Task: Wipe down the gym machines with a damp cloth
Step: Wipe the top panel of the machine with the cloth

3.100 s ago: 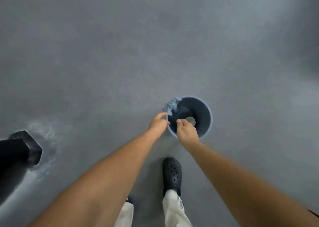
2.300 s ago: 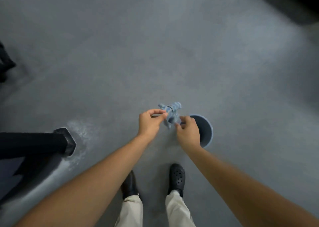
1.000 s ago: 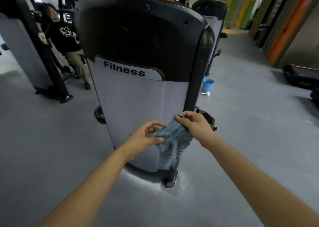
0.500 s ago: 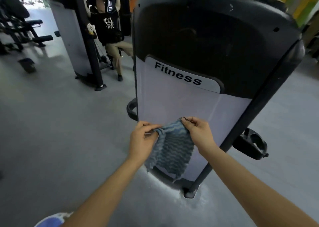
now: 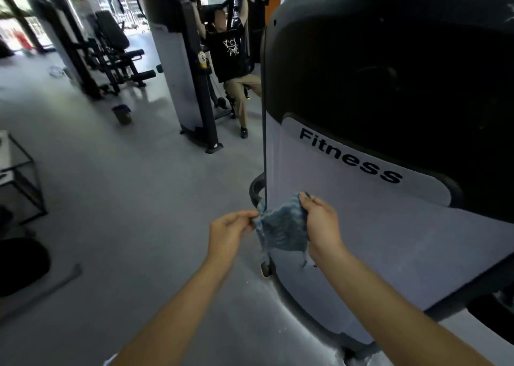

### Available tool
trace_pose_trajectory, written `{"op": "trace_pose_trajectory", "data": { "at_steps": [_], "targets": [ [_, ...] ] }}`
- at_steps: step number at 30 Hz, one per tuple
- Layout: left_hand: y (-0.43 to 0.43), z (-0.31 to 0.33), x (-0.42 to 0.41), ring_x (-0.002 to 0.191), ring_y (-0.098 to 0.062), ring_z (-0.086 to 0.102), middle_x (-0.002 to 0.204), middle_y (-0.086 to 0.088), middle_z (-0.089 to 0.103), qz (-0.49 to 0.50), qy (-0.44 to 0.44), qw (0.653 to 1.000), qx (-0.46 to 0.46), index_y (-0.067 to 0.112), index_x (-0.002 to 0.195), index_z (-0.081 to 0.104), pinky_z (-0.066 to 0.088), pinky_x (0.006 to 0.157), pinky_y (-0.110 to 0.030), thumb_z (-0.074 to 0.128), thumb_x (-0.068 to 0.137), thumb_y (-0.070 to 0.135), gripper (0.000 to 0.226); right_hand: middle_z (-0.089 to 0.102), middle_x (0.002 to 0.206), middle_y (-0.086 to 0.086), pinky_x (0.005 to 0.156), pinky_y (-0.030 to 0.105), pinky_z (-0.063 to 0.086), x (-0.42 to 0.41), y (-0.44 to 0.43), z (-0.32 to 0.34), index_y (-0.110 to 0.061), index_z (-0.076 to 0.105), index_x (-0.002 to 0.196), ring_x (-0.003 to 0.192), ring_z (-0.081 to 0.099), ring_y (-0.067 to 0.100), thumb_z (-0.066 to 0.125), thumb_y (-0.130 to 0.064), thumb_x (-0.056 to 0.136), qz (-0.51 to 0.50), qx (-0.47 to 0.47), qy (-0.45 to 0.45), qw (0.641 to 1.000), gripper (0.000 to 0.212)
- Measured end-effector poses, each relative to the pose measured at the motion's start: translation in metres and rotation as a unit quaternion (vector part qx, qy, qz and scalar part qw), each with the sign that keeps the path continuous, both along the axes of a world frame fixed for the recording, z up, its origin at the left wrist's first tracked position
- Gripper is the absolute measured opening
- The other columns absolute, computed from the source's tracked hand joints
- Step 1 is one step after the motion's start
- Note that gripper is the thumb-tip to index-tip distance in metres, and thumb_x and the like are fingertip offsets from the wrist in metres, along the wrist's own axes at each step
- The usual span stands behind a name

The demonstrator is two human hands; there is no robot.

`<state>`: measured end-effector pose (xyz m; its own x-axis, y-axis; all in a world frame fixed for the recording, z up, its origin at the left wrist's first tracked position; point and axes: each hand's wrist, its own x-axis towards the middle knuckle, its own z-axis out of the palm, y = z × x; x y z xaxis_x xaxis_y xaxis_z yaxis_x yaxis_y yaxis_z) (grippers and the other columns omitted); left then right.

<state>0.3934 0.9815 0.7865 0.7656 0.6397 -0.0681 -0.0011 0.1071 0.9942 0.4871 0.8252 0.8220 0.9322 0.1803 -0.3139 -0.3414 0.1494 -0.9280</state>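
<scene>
A blue-grey striped cloth [image 5: 282,231] hangs spread between my two hands. My left hand [image 5: 229,233] pinches its left corner. My right hand [image 5: 321,224] grips its upper right edge. The cloth is held in front of the lower left edge of a gym machine's shroud [image 5: 389,226], a pale grey panel lettered "Fitness" under a black top. Whether the cloth touches the panel cannot be told.
A person sits at a second grey-and-black machine [image 5: 180,68] behind, arms up on its bar. More black equipment [image 5: 111,48] stands far left. A small bucket [image 5: 122,113] sits on the grey floor. A wire-frame stand [image 5: 20,179] is at the left edge.
The view has swung left and nearer the machine since the earlier frames. The cloth, lifted from a blue bucket earlier, is still held by both hands, now at the panel's left edge.
</scene>
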Motion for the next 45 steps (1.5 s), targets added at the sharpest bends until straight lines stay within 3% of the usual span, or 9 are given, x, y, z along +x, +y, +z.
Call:
{"op": "trace_pose_trajectory", "data": {
  "at_steps": [4, 9, 16, 21, 23, 26, 33, 41, 45],
  "targets": [
    [0.022, 0.003, 0.026, 0.092, -0.021, 0.077, 0.097, -0.015, 0.082, 0.006, 0.017, 0.998, -0.053, 0.004, 0.095, 0.083, 0.062, 0.091, -0.033, 0.082, 0.092, 0.015, 0.011, 0.078, 0.094, 0.017, 0.088, 0.050, 0.061, 0.032, 0.037, 0.003, -0.013, 0.070, 0.088, 0.086, 0.074, 0.031, 0.067, -0.031, 0.104, 0.088, 0.016, -0.023, 0.996, 0.025],
    [0.053, -0.012, 0.050, 0.079, -0.018, 0.072, 0.088, -0.009, 0.078, 0.044, 0.073, 0.994, -0.062, 0.008, 0.101, 0.071, 0.063, 0.074, -0.026, 0.078, 0.093, -0.002, 0.014, 0.080, 0.096, 0.015, 0.094, 0.050, 0.061, 0.060, 0.062, -0.015, -0.013, 0.076, 0.092, 0.087, 0.074, 0.027, 0.069, -0.028, 0.103, 0.112, -0.001, -0.007, 0.994, 0.020],
    [0.106, -0.020, 0.081, 0.099, -0.028, 0.076, 0.110, -0.018, 0.079, 0.016, 0.094, 0.994, -0.047, -0.003, 0.113, 0.069, 0.065, 0.080, -0.027, 0.071, 0.100, 0.003, 0.014, 0.076, 0.092, 0.020, 0.080, 0.039, 0.057, 0.102, 0.061, -0.039, 0.005, 0.070, 0.100, 0.082, 0.072, 0.027, 0.069, -0.033, 0.103, 0.013, -0.050, -0.001, 0.999, 0.038],
    [0.106, -0.006, 0.119, 0.089, -0.009, 0.076, 0.093, 0.002, 0.081, -0.037, 0.030, 0.999, 0.024, 0.008, 0.104, 0.073, 0.057, 0.074, -0.018, 0.069, 0.103, 0.009, 0.004, 0.065, 0.076, 0.008, 0.072, 0.036, 0.053, 0.102, 0.098, -0.044, 0.004, 0.062, 0.079, 0.071, 0.063, 0.019, 0.068, -0.036, 0.103, -0.115, -0.075, -0.088, 0.987, 0.047],
    [0.104, 0.001, 0.131, 0.089, -0.006, 0.077, 0.094, 0.006, 0.082, -0.086, 0.013, 0.996, 0.037, 0.013, 0.106, 0.077, 0.057, 0.075, -0.016, 0.067, 0.104, 0.008, 0.011, 0.062, 0.074, -0.002, 0.068, 0.020, 0.048, 0.095, 0.124, -0.040, -0.011, 0.062, 0.066, 0.068, 0.057, 0.003, 0.068, -0.030, 0.104, -0.137, -0.138, -0.168, 0.967, 0.043],
    [0.113, -0.001, 0.147, 0.096, -0.010, 0.077, 0.100, 0.006, 0.082, -0.162, 0.006, 0.985, 0.051, 0.022, 0.105, 0.081, 0.061, 0.083, -0.024, 0.069, 0.104, 0.012, 0.015, 0.068, 0.088, -0.001, 0.069, 0.012, 0.047, 0.090, 0.163, -0.040, -0.027, 0.081, 0.090, 0.079, 0.065, 0.002, 0.068, -0.025, 0.104, -0.144, -0.221, -0.237, 0.935, 0.020],
    [0.172, -0.002, 0.172, 0.093, -0.011, 0.078, 0.096, 0.005, 0.082, -0.200, 0.025, 0.979, 0.035, 0.017, 0.108, 0.082, 0.064, 0.092, -0.037, 0.075, 0.100, 0.016, 0.010, 0.070, 0.087, -0.019, 0.071, 0.025, 0.054, 0.083, 0.211, -0.035, -0.023, 0.068, 0.095, 0.078, 0.066, 0.005, 0.075, -0.024, 0.100, -0.308, -0.193, -0.189, 0.912, 0.008],
    [0.203, 0.004, 0.167, 0.095, -0.021, 0.079, 0.098, -0.003, 0.081, -0.276, -0.004, 0.961, 0.015, 0.012, 0.109, 0.077, 0.063, 0.094, -0.046, 0.069, 0.104, 0.012, 0.010, 0.070, 0.100, -0.011, 0.076, 0.022, 0.058, 0.061, 0.261, -0.030, -0.021, 0.079, 0.103, 0.091, 0.070, 0.006, 0.063, -0.026, 0.107, -0.280, -0.254, -0.239, 0.894, 0.017],
    [0.212, 0.013, 0.167, 0.099, -0.023, 0.079, 0.102, -0.005, 0.082, -0.293, -0.017, 0.955, -0.039, 0.011, 0.114, 0.077, 0.063, 0.093, -0.042, 0.076, 0.100, 0.019, 0.017, 0.063, 0.106, 0.002, 0.076, 0.018, 0.053, 0.050, 0.268, -0.020, -0.014, 0.076, 0.102, 0.090, 0.068, 0.011, 0.052, -0.019, 0.111, -0.231, -0.200, -0.257, 0.917, 0.026]
  ]
}}
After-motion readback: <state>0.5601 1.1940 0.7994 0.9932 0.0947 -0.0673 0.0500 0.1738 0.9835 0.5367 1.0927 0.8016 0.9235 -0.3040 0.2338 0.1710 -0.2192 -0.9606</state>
